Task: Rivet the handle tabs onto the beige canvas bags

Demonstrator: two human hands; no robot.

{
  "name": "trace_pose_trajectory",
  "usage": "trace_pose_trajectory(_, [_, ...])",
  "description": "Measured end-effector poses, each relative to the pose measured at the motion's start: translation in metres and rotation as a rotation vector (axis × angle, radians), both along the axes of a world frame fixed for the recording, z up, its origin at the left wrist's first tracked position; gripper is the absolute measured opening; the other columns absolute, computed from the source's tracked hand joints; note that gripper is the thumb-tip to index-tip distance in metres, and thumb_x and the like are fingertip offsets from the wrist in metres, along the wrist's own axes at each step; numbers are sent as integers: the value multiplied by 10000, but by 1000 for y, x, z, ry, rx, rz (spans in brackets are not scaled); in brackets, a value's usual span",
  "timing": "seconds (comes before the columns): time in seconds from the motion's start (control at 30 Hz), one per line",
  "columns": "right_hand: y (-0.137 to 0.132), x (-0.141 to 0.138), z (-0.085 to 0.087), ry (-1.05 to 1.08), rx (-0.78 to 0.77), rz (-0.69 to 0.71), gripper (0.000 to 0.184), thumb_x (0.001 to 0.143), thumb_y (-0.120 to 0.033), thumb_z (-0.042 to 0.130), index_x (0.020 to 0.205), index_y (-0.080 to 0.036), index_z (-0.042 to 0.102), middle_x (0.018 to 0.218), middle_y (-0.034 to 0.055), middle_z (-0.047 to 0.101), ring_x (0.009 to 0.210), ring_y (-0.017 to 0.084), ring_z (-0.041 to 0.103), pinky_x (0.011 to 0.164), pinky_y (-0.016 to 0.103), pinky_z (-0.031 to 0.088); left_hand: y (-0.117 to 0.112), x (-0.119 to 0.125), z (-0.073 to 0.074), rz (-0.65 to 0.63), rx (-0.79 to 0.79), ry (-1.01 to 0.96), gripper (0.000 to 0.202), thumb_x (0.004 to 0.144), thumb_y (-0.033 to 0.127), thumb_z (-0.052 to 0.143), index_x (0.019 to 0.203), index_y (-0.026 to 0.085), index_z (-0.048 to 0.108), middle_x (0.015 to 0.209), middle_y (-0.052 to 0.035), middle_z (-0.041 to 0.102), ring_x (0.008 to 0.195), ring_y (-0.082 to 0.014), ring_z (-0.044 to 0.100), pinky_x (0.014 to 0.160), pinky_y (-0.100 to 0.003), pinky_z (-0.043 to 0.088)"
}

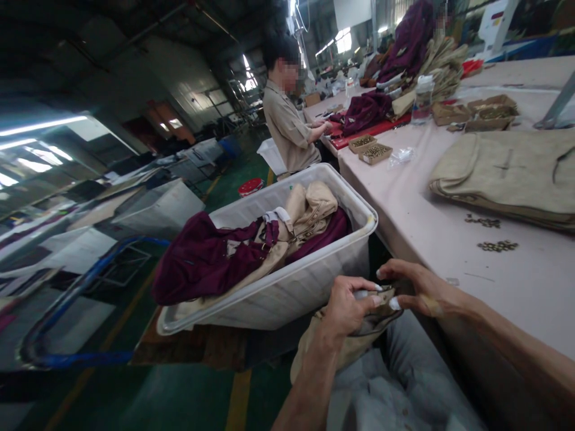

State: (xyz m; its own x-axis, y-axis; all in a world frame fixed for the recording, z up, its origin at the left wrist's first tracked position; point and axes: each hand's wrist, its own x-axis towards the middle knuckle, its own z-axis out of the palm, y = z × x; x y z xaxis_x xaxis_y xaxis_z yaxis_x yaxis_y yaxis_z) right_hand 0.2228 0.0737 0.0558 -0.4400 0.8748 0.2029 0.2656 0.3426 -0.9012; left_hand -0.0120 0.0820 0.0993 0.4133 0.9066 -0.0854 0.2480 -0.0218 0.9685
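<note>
A khaki canvas bag (366, 341) rests across my lap, partly covered by my forearm. Its edge is pinched between the thumb and fingers of my left hand (345, 305). My right hand (415, 290) grips the same bag from the other side, thumb on the near edge and fingers curled over the far edge. White coverings show on some fingertips. Whatever small part may lie between the fingers is too small to make out.
A white plastic tub (287, 293) of maroon and khaki bags (206, 257) stands ahead on a blue-handled cart (90, 358). On the table (431, 239) at right are stacked khaki bags (507, 170), metal fittings (498, 246) and boxes of small parts (375, 153). A co-worker (287, 114) handles maroon fabric.
</note>
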Motion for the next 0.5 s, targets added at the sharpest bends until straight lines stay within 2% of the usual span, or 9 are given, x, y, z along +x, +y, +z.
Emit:
trace_pose_trajectory(0.07, [-1, 0, 0, -61, -47, 59, 350, 816, -198, 680, 1163, -157, 698, 1080, 76, 728, 988, 238, 662, 875, 332, 517, -3, -1, 12, -12, 174, 141, 141, 754, 144, 749, 876, 134, 820, 851, -73, 773, 795, -204, 673, 752, -303, 483])
trace_pose_trajectory(0.13, [-4, -3, -1, -92, -52, 34, 222, 869, -229, 640, 1048, -147, 741, 947, 67, 741, 854, 220, 661, 752, 307, 501, -5, -5, 24, -70, 375, 252, 143, 822, 125, 686, 909, 145, 797, 885, -73, 758, 817, -201, 670, 765, -311, 482])
trace_pose_trajectory(0.23, [-10, -9, 4, -59, 77, -53, 184, 911, -283, 627, 946, -141, 738, 837, 58, 710, 733, 188, 616, 657, 286, 456, -2, -15, 42, -246, 643, 361, 156, 880, 139, 652, 1005, 140, 745, 916, -80, 729, 841, -206, 657, 774, -322, 482])
trace_pose_trajectory(0.33, [-19, -14, 21, -25, 184, -92, 154, 957, -272, 592, 890, -154, 665, 756, 26, 624, 664, 149, 556, 608, 269, 411, 4, -23, 66, -359, 815, 460, 206, 869, 171, 690, 1070, 130, 689, 919, -79, 703, 827, -211, 634, 737, -327, 475])
trace_pose_trajectory(0.5, [-38, -28, 59, 32, 415, -195, 147, 955, -202, 612, 867, -204, 494, 765, -11, 475, 678, 137, 473, 622, 273, 379, -2, -19, 111, -387, 1092, 535, 93, 914, 105, 558, 951, 137, 637, 841, -75, 648, 774, -203, 581, 681, -337, 444])
